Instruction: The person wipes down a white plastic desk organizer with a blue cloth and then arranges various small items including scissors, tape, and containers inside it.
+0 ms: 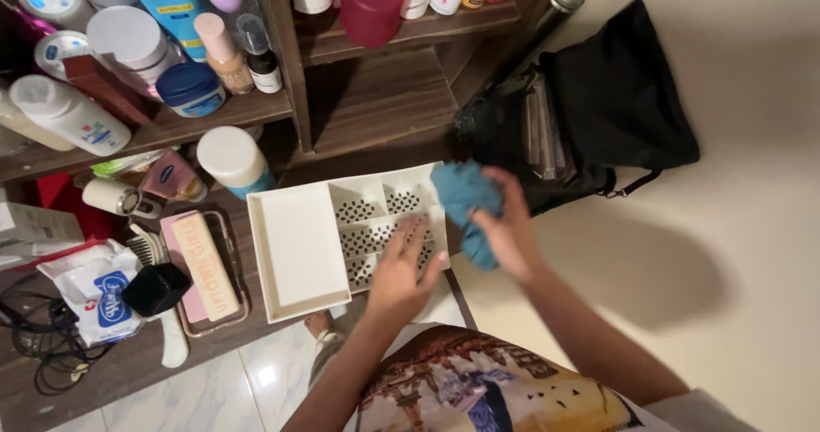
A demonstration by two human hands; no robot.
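Observation:
A white plastic organiser tray [295,248] with several compartments rests on the edge of a dark wooden shelf unit [376,99]. Its right-hand compartments have perforated bottoms. My left hand [401,270] lies flat on those perforated compartments, fingers spread, pressing the tray down. My right hand [511,227] grips a bunched blue cloth [465,197] at the tray's right end, touching its rim.
Shelves above hold several bottles, jars and tubes, including a pink bottle [371,5] and a blue-lidded jar [191,88]. A pink box in a wire tray [205,265], a hairbrush, a tissue pack [94,291] and cables lie left. A black bag [598,107] sits on the floor at right.

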